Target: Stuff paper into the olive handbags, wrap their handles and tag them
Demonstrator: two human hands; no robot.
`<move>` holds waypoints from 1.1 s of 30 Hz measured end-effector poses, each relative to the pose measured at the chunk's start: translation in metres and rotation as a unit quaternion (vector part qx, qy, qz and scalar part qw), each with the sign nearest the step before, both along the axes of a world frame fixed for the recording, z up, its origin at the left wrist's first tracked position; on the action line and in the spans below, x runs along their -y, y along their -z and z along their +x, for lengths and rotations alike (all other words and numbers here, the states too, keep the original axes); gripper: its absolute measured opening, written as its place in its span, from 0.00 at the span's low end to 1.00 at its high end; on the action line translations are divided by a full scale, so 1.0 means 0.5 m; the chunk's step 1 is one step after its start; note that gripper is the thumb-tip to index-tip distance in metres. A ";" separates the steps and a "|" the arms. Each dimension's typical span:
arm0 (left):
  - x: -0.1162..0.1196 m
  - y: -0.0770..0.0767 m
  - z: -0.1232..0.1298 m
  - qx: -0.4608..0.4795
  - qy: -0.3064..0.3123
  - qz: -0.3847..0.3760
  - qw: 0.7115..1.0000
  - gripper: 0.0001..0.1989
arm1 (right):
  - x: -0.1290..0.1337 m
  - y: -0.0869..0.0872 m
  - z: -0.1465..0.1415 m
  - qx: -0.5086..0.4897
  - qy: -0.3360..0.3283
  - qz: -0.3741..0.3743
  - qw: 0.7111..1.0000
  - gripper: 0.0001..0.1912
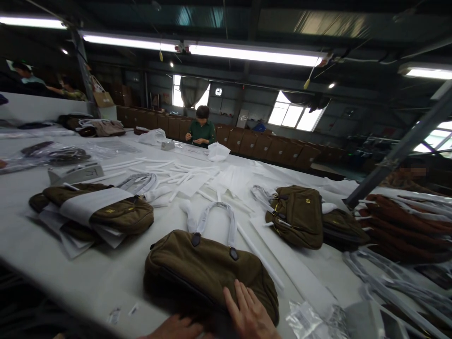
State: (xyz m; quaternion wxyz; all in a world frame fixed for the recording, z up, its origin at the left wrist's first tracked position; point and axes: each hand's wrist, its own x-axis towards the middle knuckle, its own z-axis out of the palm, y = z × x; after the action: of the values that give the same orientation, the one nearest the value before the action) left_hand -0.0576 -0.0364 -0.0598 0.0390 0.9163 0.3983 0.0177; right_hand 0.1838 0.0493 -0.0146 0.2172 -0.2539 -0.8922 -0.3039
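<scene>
An olive-green bag [212, 263] lies on the white table at the front, its paper-wrapped handle [216, 207] standing up behind it. My right hand [247, 308] rests on the bag's near right side, fingers spread flat on the cloth. Low at the frame's bottom edge, my left hand [180, 327] is by the bag's shaded near side; its fingertips are too dark to make out. To the left sit stacked olive bags [123, 214] with a white paper band [93, 205]. Another olive bag [298, 214] stands to the right.
Reddish-brown bags [406, 226] are piled at the right beside a slanted metal post [399, 146]. White paper strips [190, 181] cover the middle. Clear plastic packets [307, 320] lie front right. A person in green [203, 129] is across the table, brown cartons [268, 146] behind.
</scene>
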 end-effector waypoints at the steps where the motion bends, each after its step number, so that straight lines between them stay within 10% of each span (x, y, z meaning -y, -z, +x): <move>1: 0.003 -0.007 0.001 -0.003 0.008 0.005 1.000 0.28 | 0.000 -0.003 -0.001 0.012 0.002 -0.010 1.000 0.22; 8: 0.004 -0.176 -0.019 0.030 0.068 0.029 0.997 0.12 | 0.003 -0.009 0.004 0.092 0.004 -0.082 0.992 0.23; 13: -0.086 -0.305 -0.105 0.078 0.005 0.060 0.995 0.36 | -0.007 -0.014 0.006 0.104 0.012 -0.179 0.978 0.28; 22: -0.088 -0.141 -0.142 0.027 -0.041 -0.024 0.999 0.43 | -0.038 -0.066 0.035 0.121 -0.030 -0.309 0.943 0.45; 28: -0.084 -0.134 -0.140 0.044 -0.045 -0.010 0.998 0.44 | -0.045 -0.030 0.050 0.126 -0.035 -0.325 0.937 0.47; 33: -0.087 -0.126 -0.143 0.051 -0.045 0.004 0.998 0.43 | -0.037 -0.068 0.043 0.119 -0.021 -0.371 0.921 0.39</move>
State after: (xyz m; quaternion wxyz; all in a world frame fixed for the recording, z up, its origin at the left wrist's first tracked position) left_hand -0.1290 0.0072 0.0030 0.0543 0.8955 0.4365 0.0674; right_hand 0.2051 0.0679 0.0192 0.0057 -0.2593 -0.9654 0.0260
